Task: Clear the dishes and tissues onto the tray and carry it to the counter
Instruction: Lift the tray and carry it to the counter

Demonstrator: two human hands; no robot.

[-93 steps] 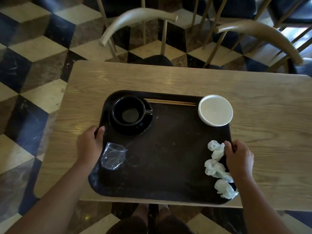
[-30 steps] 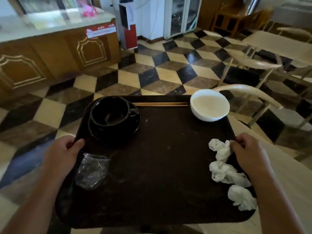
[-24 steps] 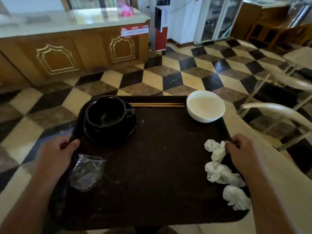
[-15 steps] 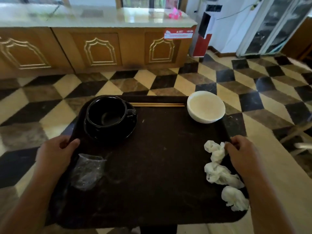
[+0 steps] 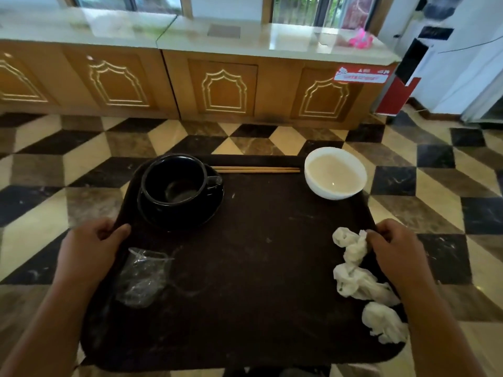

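Observation:
I hold a dark brown tray (image 5: 258, 268) in the air over the floor. My left hand (image 5: 89, 251) grips its left rim and my right hand (image 5: 394, 248) grips its right rim. On the tray stand a black cup (image 5: 174, 180) on a black saucer (image 5: 209, 210) at the far left, a white bowl (image 5: 334, 172) at the far right and wooden chopsticks (image 5: 255, 170) between them along the far rim. Crumpled white tissues (image 5: 359, 281) lie along the right side. A clear plastic wrapper (image 5: 141, 278) lies near my left hand.
A long wooden counter (image 5: 223, 88) with a pale glossy top (image 5: 285, 39) runs across the room ahead. A pink object (image 5: 356, 40) lies at its right end. Checkered tile floor (image 5: 68, 170) lies between me and it. A red and white machine (image 5: 424, 63) stands at the right.
I have lifted the tray off the wooden table and turned left. The counter has swung from the upper left to straight ahead and looks nearer. Both hands keep the same hold.

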